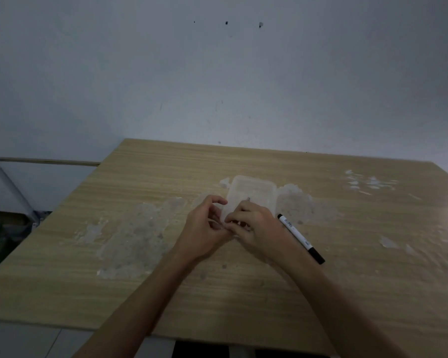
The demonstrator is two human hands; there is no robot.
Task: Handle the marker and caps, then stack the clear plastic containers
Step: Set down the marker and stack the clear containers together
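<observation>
Both hands, left (204,228) and right (254,226), pinch the container's (251,195) near edge, grips narrow on it (contact blurred). Marker (301,238) lies capped on worktop (140,280), just right of right hand.

marker (301,239) print blurred, nothing legible

Near end of clear container (251,195) hidden behind both hands, marker (301,239) print illegible, forearms cut off at bottom edge
</observation>
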